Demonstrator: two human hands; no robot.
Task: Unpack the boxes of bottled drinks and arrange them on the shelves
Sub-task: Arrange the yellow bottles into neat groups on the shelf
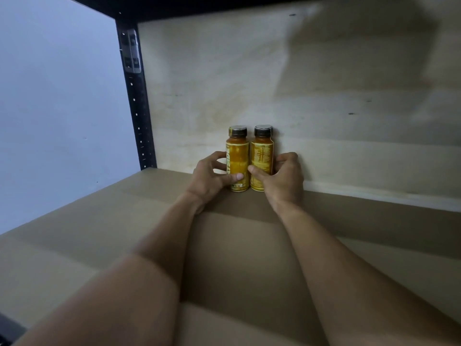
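Note:
Two small yellow bottles with dark caps stand upright side by side at the back of the shelf board (99, 233), against the pale back panel. My left hand (212, 177) grips the left bottle (237, 156), thumb across its front and fingers round its left side. My right hand (282, 178) grips the right bottle (262, 156) the same way from the right. The two bottles touch or nearly touch. Both forearms reach in over the shelf.
A black perforated upright post (136, 103) stands at the shelf's back left corner, with a black beam (224, 3) overhead. A pale wall (57, 108) lies left of the rack. The brown shelf board extends left and right of the bottles.

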